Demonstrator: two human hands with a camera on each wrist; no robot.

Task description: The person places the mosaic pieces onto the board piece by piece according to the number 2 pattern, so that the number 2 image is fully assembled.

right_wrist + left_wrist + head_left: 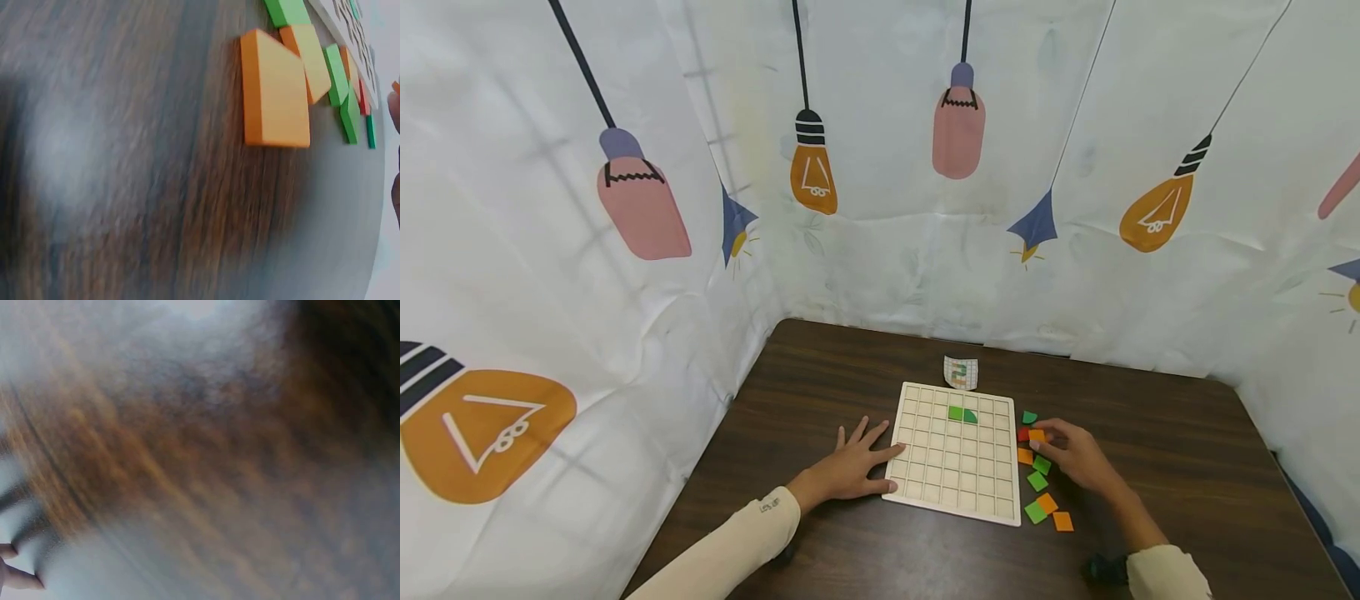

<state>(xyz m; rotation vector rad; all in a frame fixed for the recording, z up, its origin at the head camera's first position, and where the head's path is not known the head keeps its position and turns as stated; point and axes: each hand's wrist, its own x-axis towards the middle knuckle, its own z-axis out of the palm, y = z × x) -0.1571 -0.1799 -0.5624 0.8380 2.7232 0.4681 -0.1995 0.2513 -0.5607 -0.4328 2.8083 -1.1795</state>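
A pale square grid board (955, 471) lies on the table, with a light green tile (955, 412) and a rounded dark green tile (970, 416) side by side in its upper cells. Fingers spread, my left hand (852, 468) rests at the board's left edge, two fingertips on its rim. To the right of the board, my right hand (1078, 457) pinches an orange square tile (1037, 435) between thumb and fingers, over the loose pieces. In the right wrist view only a little of the right hand (396, 112) shows at the edge.
Loose tiles lie along the board's right side: a dark green one (1029, 417), a red one (1022, 434), several light green ones (1037, 481) and orange ones (1063, 522). Behind the board sits a small printed pattern card (961, 373). A patterned white curtain (880, 267) stands behind the table.
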